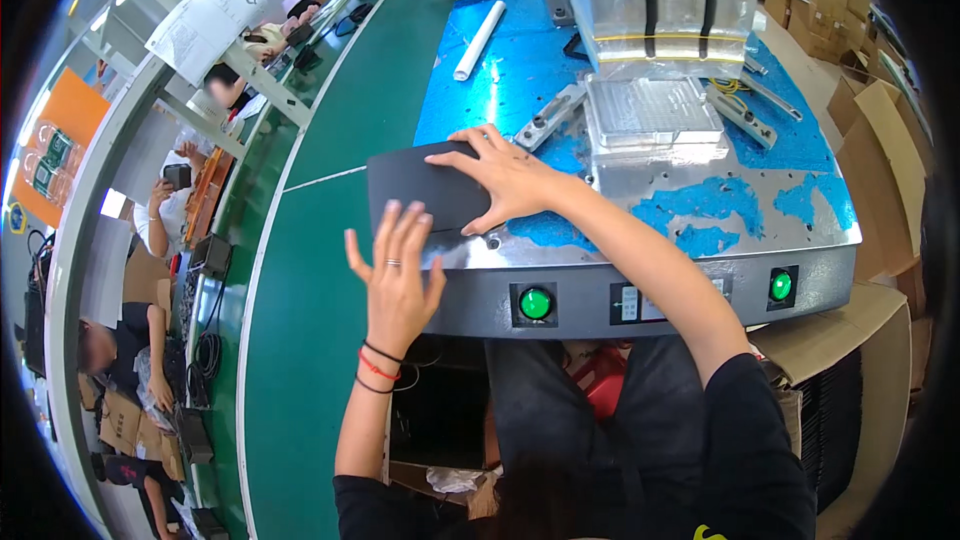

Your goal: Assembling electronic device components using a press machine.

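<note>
A flat dark-grey rectangular case or panel (405, 180) lies at the left edge of the metal-topped machine, partly over the green work surface. Spread across its right side, my right hand (505, 175) grips it, with the thumb at the near right edge and the fingers toward the far side. My left hand (398, 275) is just below the near edge, palm down, its fingers apart and their tips over or against the panel. Whether the fingertips touch it I cannot tell. A ring and dark and red bands show on my left hand and wrist.
A clear fixture block (655, 112) sits on the machine's bed, beneath an upright metal plate (665, 10). Metal clamps (550, 117) flank it. A white roll (480, 40) lies on blue film. Green buttons (536, 303) line the front. Cardboard boxes (870, 160) stand right; people work left.
</note>
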The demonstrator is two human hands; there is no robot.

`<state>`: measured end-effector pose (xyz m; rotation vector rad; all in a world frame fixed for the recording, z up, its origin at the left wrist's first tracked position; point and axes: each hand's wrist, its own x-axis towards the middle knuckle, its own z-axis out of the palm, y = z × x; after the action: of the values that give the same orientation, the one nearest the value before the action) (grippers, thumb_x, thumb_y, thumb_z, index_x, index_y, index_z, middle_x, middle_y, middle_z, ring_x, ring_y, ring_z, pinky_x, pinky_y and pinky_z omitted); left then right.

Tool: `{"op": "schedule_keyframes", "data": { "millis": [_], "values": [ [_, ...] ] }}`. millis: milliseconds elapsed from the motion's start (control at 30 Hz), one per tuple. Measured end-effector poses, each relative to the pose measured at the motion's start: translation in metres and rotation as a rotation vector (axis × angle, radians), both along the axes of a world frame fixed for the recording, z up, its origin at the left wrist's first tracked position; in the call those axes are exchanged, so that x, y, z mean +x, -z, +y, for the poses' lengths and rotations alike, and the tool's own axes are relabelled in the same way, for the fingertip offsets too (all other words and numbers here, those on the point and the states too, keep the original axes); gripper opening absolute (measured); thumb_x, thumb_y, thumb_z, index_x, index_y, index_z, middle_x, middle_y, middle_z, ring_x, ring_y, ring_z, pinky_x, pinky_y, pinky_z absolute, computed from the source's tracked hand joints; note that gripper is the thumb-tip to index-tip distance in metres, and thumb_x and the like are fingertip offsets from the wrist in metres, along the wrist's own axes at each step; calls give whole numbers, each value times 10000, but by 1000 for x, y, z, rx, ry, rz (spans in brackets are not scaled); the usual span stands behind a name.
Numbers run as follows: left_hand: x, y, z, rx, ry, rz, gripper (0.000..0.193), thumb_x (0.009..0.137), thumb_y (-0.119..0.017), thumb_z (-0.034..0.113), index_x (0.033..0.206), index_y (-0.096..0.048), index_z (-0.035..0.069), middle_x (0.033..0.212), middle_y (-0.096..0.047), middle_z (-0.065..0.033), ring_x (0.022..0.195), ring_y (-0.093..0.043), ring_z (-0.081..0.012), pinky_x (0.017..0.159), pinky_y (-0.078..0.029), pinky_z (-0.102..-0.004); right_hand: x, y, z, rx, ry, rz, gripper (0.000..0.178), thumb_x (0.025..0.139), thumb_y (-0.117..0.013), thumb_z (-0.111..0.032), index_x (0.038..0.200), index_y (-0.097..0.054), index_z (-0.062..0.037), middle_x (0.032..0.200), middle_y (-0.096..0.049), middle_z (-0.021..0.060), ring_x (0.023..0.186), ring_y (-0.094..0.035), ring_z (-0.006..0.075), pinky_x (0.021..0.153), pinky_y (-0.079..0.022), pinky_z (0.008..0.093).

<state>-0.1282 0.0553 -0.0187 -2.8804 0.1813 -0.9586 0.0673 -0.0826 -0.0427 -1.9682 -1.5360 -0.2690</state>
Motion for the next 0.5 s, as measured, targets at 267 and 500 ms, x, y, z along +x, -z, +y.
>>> {"op": "schedule_keyframes", "data": {
  "millis": [267, 500],
  "values": [
    [6, 35, -7, -163, 238, 195, 379, 823, -632, 129, 1197, -581, 108, 1205, -554, -50, 1147, -504, -231, 1050, -271, -458, 6, 9, 1, -48, 87, -6, 940, 596, -785, -488, 1398, -388, -197, 1349, -387, 197, 1230, -349, 398, 1026, -359, 501],
    [5, 35, -5, -171, 247, 237, 446, 835, -622, 161, 1264, -534, 77, 1260, -536, -82, 1110, -498, -279, 944, -383, -401, 8, 15, 2, -18, 81, -34, 908, 615, -776, -489, 1385, -415, -170, 1334, -409, 209, 1209, -369, 399, 1040, -343, 485]
  ]
}}
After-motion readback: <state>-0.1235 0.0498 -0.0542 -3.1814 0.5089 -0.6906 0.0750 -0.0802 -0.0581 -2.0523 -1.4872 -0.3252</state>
